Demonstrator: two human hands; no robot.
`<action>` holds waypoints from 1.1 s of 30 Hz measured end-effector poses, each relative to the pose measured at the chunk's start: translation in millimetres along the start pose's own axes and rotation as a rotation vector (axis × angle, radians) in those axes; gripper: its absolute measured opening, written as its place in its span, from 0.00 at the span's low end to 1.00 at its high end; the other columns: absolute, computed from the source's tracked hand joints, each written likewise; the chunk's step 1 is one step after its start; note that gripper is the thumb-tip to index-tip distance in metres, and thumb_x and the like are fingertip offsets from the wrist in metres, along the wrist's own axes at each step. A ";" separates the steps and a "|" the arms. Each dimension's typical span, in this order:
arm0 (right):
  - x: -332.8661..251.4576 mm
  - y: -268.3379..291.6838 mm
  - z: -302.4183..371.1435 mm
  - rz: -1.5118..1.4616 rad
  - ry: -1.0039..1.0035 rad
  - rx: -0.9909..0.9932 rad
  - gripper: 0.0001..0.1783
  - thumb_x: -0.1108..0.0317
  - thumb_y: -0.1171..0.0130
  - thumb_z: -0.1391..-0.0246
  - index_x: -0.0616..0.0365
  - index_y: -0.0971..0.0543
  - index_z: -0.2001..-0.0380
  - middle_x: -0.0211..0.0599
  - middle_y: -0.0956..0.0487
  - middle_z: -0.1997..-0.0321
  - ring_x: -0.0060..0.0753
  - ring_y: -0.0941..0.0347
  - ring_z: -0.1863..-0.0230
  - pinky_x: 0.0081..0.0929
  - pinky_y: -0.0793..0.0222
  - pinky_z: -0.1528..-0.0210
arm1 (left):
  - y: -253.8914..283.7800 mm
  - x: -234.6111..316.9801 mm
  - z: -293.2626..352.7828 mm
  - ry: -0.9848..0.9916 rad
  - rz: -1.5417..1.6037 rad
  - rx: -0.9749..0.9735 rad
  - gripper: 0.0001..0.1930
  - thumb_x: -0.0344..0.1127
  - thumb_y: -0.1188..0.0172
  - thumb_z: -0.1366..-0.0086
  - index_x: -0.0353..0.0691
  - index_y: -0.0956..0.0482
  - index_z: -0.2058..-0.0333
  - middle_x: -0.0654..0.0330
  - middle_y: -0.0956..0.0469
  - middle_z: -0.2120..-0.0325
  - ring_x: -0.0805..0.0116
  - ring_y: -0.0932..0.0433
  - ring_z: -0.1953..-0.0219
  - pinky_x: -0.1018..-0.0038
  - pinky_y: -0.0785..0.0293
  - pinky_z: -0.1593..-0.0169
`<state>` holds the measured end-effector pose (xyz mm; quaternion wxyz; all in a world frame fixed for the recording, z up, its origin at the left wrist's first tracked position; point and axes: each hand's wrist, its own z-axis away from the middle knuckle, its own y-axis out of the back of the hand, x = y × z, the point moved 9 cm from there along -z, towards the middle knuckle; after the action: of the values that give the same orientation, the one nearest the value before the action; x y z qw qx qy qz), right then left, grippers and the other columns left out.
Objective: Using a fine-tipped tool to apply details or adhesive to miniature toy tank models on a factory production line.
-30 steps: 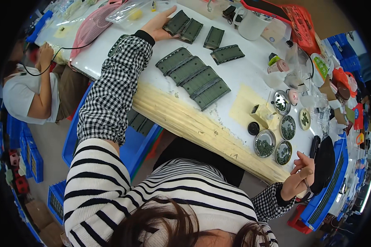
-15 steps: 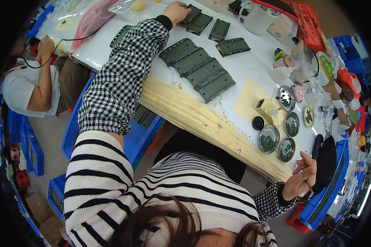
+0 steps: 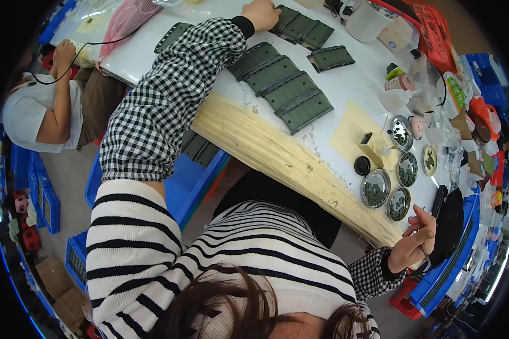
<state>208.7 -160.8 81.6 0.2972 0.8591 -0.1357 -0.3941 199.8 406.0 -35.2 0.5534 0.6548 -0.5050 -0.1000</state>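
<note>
Left hand (image 3: pixel 261 15), grip unclear, is closing a gap, joining green blocks (image 3: pixel 316 35) at twelve o'clock; right hand (image 3: pixel 414 246) is resting half-curled.

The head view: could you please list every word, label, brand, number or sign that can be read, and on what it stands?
White-and-green rounded packet: print too blurred to read.
Pale box: faint markings, too small to read.
Dark-green rectangular pieces: no lettering visible.

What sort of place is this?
Probably a small-parts assembly workshop: matching green panels lie side by side on the bench, shallow round dishes hold small green pieces, and blue plastic crates stand nearby.
</note>
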 end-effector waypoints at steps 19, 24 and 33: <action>-23.9 -43.0 -6.6 -0.038 0.087 -0.061 0.46 0.36 0.79 0.35 0.65 0.19 0.67 0.30 0.30 0.80 0.17 0.44 0.84 0.14 0.49 0.80 | 234.0 -143.0 595.0 0.793 -0.379 -0.372 0.53 0.47 0.25 0.55 0.56 0.48 0.33 0.43 0.53 0.34 0.43 0.50 0.33 0.56 0.43 0.34; -12.3 -30.2 0.2 -0.070 0.079 -0.076 0.45 0.36 0.76 0.35 0.66 0.19 0.63 0.31 0.28 0.78 0.16 0.43 0.82 0.14 0.49 0.79 | 236.4 -165.2 593.7 0.764 -0.429 -0.378 0.49 0.45 0.26 0.54 0.57 0.45 0.35 0.44 0.44 0.37 0.43 0.43 0.37 0.57 0.40 0.37; -20.0 -24.7 1.5 -0.071 0.083 -0.070 0.46 0.35 0.75 0.36 0.67 0.20 0.69 0.33 0.29 0.80 0.17 0.43 0.85 0.14 0.51 0.81 | 232.2 -136.2 557.2 0.670 -0.258 -0.063 0.37 0.40 0.25 0.59 0.38 0.36 0.51 0.49 0.29 0.56 0.51 0.30 0.52 0.63 0.33 0.45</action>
<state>194.4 -132.7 77.5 0.3183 0.8680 -0.0790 -0.3730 -376.4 192.0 -106.6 0.6909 0.6922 -0.2056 0.0355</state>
